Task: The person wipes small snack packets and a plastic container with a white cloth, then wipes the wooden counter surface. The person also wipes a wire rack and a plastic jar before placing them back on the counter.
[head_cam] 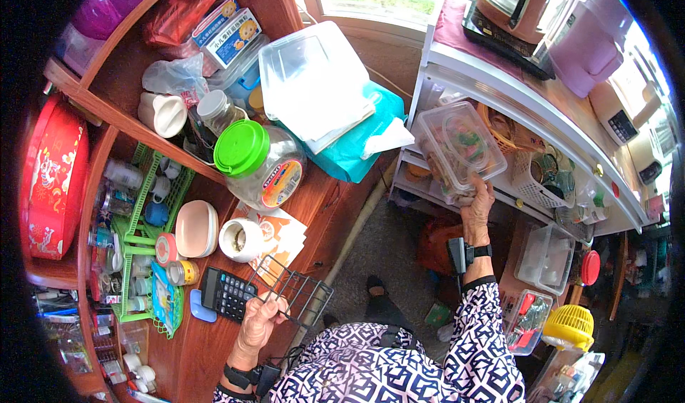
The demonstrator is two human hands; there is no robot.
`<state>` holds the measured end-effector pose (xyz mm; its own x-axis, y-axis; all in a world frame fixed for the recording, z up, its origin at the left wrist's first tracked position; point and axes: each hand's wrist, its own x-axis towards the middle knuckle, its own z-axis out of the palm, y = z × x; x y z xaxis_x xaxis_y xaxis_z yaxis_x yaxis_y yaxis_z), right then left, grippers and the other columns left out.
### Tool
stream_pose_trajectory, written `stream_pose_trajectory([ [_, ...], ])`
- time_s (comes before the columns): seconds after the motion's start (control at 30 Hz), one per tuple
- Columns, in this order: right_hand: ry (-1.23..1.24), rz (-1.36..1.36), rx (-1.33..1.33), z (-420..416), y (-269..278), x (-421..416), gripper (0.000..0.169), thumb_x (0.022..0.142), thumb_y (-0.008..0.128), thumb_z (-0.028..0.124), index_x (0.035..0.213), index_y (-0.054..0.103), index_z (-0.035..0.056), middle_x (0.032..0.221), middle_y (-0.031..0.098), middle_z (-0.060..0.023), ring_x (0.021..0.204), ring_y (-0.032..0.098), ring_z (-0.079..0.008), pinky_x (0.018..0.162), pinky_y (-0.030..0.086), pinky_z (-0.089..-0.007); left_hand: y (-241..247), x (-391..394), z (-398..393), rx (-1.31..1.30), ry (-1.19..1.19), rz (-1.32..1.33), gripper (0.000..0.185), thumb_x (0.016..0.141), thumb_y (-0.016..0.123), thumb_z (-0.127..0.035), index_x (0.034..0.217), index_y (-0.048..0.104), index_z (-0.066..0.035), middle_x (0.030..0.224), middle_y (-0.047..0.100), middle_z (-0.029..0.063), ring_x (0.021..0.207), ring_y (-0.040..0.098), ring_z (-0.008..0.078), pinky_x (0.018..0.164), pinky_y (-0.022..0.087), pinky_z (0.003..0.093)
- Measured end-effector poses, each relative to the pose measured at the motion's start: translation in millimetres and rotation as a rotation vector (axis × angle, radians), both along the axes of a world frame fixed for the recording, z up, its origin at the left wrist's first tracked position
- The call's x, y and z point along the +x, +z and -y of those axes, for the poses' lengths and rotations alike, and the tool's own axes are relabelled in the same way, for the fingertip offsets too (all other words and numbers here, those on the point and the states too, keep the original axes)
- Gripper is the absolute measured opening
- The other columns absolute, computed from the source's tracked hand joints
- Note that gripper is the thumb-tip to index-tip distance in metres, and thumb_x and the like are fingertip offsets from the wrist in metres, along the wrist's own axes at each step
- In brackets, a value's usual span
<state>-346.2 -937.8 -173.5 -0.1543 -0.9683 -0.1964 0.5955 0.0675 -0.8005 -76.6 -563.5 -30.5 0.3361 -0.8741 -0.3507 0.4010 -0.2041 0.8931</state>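
My left hand grips a black wire rack by its near side, just right of a black calculator on the wooden desk. On the other side, my right hand holds the near corner of a clear plastic container with a lid, at the opening of the white shelf unit. Something colourful shows through its lid; exactly what cannot be told. A large clear jar with a green lid stands on the desk beside a turquoise tissue pack and a white round pot.
An orange basket and a white basket of glassware sit in the shelf unit. Below them is a clear bin, with a yellow fan further down. A green plastic rack stands at the left. Dark floor shows between desk and shelves.
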Motion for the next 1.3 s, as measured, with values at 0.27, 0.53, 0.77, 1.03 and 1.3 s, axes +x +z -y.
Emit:
stream_pose_trajectory([
  [0.27,0.08,-0.002,-0.004,16.4,0.7,4.4,0.024,0.077,0.067,0.014,0.094,0.052,0.0062,0.087,0.059,-0.0043,0.074,0.057,-0.0146,0.062,0.048,-0.0301,-2.4,-5.5,13.7,0.039,0.07,0.002,0.029,0.085,0.057,-0.031,0.079,0.057,-0.002,0.073,0.053,0.004,0.064,0.046,0.0097,0.058,0.037,0.022],
  [0.53,0.133,0.024,0.045,19.2,-8.2,-4.1,0.032,0.084,0.061,0.032,0.099,0.054,0.0051,0.09,0.061,-0.0053,0.077,0.058,-0.0188,0.062,0.048,-0.0328,6.0,-5.8,12.0,0.005,0.101,-0.109,0.023,0.079,0.055,-0.025,0.085,0.051,-0.004,0.075,0.049,0.0031,0.065,0.046,0.0116,0.065,0.041,0.0263],
  [0.77,0.533,-0.265,0.308,-37.0,26.0,-40.1,0.03,0.084,0.057,0.033,0.096,0.053,0.0049,0.083,0.054,-0.0042,0.073,0.054,-0.0167,0.063,0.045,-0.0312,1.7,-8.9,-3.1,-0.116,0.118,-0.115,0.024,0.091,0.043,-0.028,0.092,0.049,-0.005,0.08,0.049,0.0008,0.07,0.043,0.0078,0.065,0.036,0.0215],
  [1.03,1.209,-0.38,-0.254,-147.4,158.8,67.2,0.037,0.081,0.056,0.031,0.104,0.051,0.0023,0.089,0.053,-0.0037,0.081,0.053,-0.0152,0.072,0.044,-0.0283,-3.3,-18.9,-43.4,-0.192,0.125,0.095,0.021,0.094,0.046,-0.022,0.084,0.053,-0.005,0.074,0.048,-0.003,0.067,0.044,0.006,0.06,0.038,0.0205],
  [1.3,1.524,-0.739,-1.693,-297.0,220.8,190.1,0.039,0.075,0.062,0.017,0.108,0.051,0.001,0.108,0.05,-0.0174,0.098,0.047,-0.035,0.088,0.037,-0.048,7.4,-14.7,-113.9,-0.318,0.442,0.67,0.035,0.094,0.046,-0.035,0.101,0.057,-0.002,0.076,0.049,-0.0015,0.069,0.044,0.0067,0.062,0.039,0.0231],
])
